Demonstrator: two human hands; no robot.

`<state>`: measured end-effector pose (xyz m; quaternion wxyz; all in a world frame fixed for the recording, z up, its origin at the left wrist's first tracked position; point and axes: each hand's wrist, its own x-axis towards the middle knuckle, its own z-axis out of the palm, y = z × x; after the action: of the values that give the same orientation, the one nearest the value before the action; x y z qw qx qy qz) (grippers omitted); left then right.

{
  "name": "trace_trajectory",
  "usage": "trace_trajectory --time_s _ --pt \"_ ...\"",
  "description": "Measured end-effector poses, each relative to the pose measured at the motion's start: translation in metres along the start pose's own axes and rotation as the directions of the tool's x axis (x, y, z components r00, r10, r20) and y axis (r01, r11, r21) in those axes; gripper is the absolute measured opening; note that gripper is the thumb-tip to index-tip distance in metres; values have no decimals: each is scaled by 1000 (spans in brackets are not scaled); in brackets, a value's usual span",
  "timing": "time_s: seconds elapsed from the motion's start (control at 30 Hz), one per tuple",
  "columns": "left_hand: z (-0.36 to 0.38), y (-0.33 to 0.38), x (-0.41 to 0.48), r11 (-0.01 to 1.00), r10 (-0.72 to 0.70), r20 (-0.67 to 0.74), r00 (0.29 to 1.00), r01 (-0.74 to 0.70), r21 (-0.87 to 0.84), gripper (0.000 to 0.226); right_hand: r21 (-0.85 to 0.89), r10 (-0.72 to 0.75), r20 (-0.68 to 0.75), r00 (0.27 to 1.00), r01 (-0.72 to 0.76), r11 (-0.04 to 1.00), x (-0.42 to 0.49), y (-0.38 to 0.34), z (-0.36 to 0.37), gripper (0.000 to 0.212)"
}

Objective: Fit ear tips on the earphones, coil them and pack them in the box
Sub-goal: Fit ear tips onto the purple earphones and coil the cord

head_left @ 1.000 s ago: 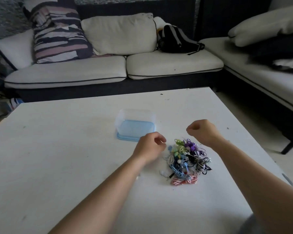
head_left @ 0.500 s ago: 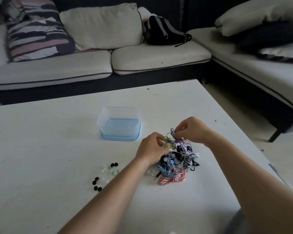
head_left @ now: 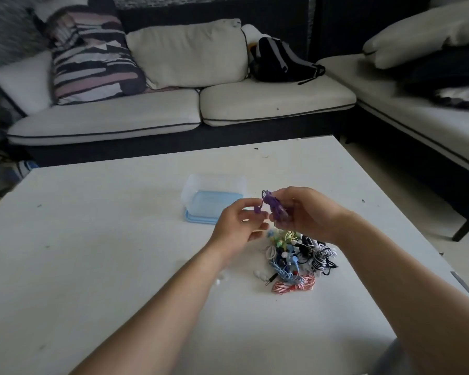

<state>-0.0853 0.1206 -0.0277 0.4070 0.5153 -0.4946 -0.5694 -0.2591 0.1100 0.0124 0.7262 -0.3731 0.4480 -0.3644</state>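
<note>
Here, left hand (head_left: 236,228) and right hand (head_left: 306,212) pinch one purple earphone set (head_left: 272,205) above one pile (head_left: 295,258).

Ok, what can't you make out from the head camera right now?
Head view:
- Purple earphones: tips fitted or not, blurred, partly inside the right hand.
- Earphone pile: far edge hidden under both hands.
- Box: near corner behind the left hand.

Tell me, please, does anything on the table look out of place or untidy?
Yes. The earphones lie in one tangled heap, cables crossing, not coiled. A few small white pieces, probably ear tips, lie loose beside the heap. The clear box has its blue lid underneath it, not on top.
</note>
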Motion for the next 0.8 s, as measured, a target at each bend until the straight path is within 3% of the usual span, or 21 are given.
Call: trace_trajectory --time_s 0.13,0.2,0.37,0.47,0.57,0.67,0.8 --pt "-27 9 -23 993 -14 -43 999 10 -114 16 124 98 16 995 -99 987 -5 7 19 18" --pt "-38 14 -36 995 -24 -36 999 20 -99 15 100 146 39 989 -149 984 -6 13 28 22" --pt "-66 20 -65 998 -66 36 997 66 -20 12 -352 33 -68 997 -55 934 -7 36 58 21" --pt "-79 18 -71 992 -115 36 993 117 -56 12 -479 21 -62 998 -48 876 -7 44 72 23" --pt "-82 13 -72 979 -188 49 981 191 -69 15 -567 102 -15 995 -92 819 -8 51 78 40" --pt "-79 7 -68 974 -210 52 976 214 -79 16 -473 60 1 998 -52 880 -4 59 80 47" --pt "-73 5 -60 973 -189 5 982 188 -136 20 -361 -105 45 993 114 925 -1 65 80 31"
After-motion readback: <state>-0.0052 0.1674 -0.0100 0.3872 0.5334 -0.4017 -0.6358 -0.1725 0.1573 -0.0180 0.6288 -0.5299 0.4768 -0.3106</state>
